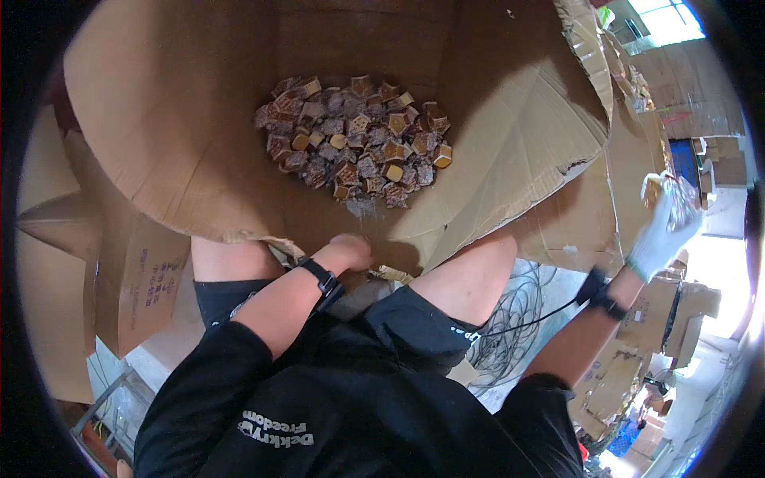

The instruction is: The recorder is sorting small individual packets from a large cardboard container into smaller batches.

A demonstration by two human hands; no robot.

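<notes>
A large open cardboard box (510, 119) stands in front of me, its wall bent down between my knees. On its bottom lies a heap of small brown house-shaped pieces (358, 135), many wrapped in clear plastic. Bare and curled, my left hand (351, 252) rests at the box's near low edge; whatever its fingers hold is hidden. Far out to the right, my right hand (668, 231) wears a white glove and is closed on a plastic-wrapped house-shaped piece (672, 191), held up outside the box.
Another cardboard box (139, 279) stands to the left, beside a metal frame (119, 398). Coiled cable (514, 311) lies on the floor right of my leg. Stacked cartons (610, 382) fill the right side, and a thin black cord (530, 323) runs to my right wrist.
</notes>
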